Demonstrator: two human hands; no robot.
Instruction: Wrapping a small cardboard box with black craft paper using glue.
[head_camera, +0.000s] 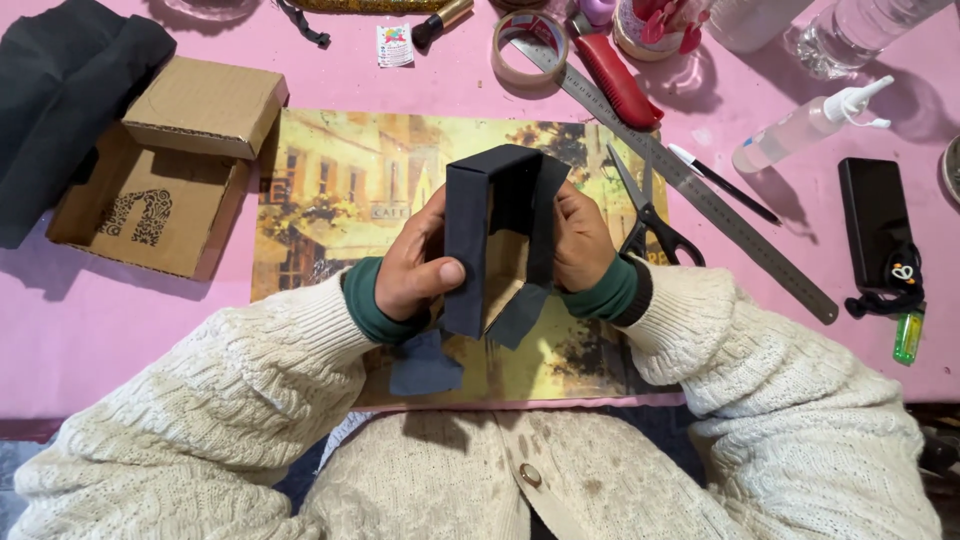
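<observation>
The pink tabletop (100, 320) carries a street-scene picture mat (330, 190) beneath the fingers (440, 272), scissors (645, 215) and steel ruler (700, 190) to their right, an open cardboard box (165, 170) to their left.

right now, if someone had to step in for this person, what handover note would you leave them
Left hand: grips the left wall of the small box, thumb pressed on its dark paper covering.
Right hand: holds the right side, fingers pressing dark paper against that wall.
The box is held up over the picture mat, open side toward the person.
Done: outer walls show dark paper.
Left: bare cardboard shows inside, and loose paper flaps hang at the bottom, not folded in.
Nearby: scissors and metal ruler to the right, tape roll at the top, open cardboard box at left.
</observation>
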